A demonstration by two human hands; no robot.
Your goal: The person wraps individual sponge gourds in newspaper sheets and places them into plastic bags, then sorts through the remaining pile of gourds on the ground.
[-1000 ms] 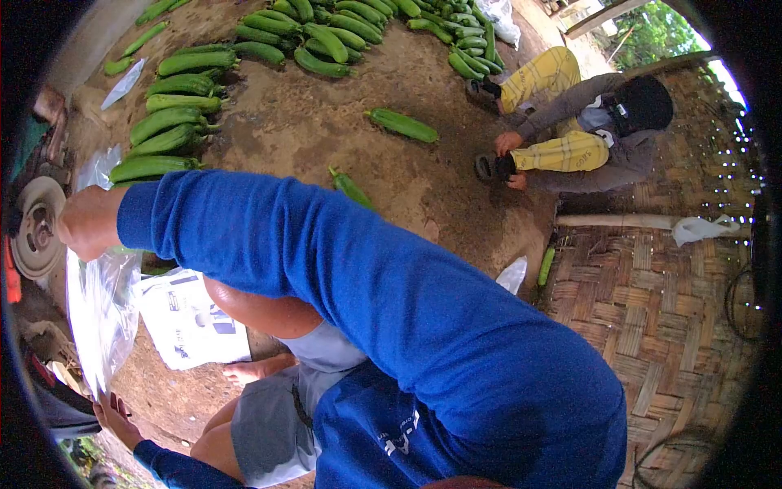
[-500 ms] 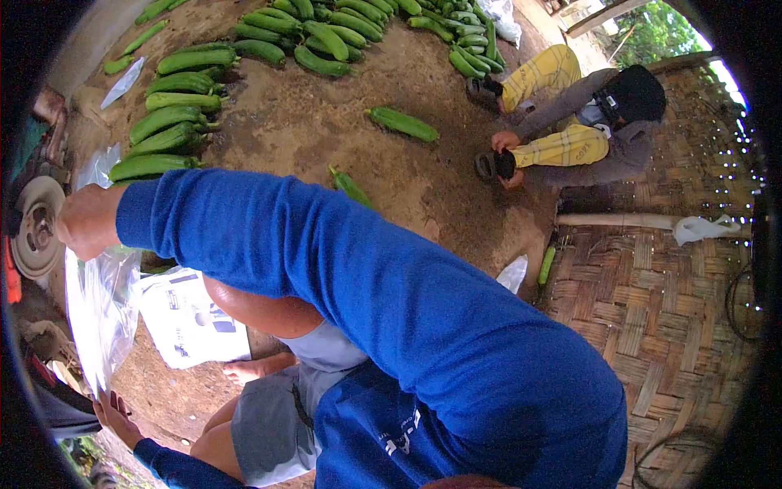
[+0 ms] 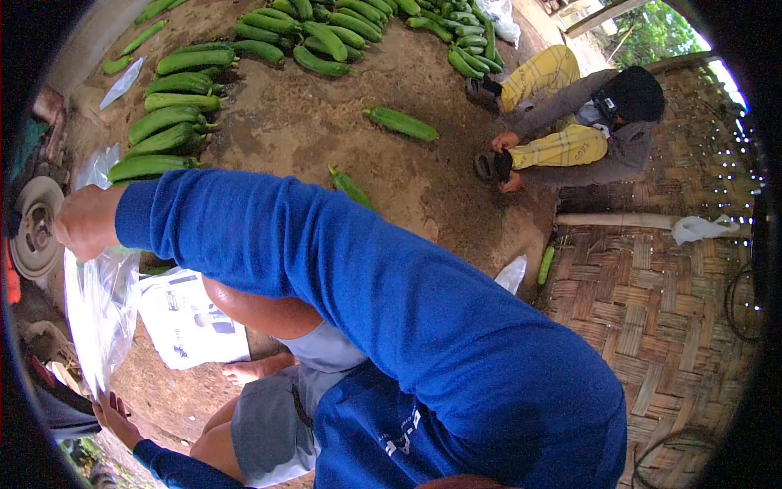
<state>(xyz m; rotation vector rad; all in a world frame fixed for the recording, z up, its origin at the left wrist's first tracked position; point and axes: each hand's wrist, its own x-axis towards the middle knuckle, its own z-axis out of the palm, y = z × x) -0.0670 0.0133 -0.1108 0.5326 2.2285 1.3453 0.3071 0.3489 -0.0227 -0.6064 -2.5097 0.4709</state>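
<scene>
My right hand (image 3: 85,222), at the end of the long blue sleeve, is closed on the upper end of a clear plastic bag (image 3: 102,306). The bag stretches down, wrinkled and shiny, to my left hand (image 3: 118,421), whose fingers pinch its lower end. Beside the bag, a white printed sheet (image 3: 191,318) lies on the ground near my bare foot. Close above my right hand, long green gourds (image 3: 165,138) lie in a row, the nearest ones partly hidden by my sleeve.
A round dial scale (image 3: 38,228) stands at the left edge. More gourds (image 3: 326,37) are piled at the back; one loose gourd (image 3: 401,124) lies mid-floor. Another person (image 3: 603,122) crouches at upper right, hands at their footwear. A woven bamboo wall (image 3: 652,310) fills the right side.
Almost nothing differs. Both hands keep hold of the plastic bag in the same place, and the view has shifted only very slightly.
</scene>
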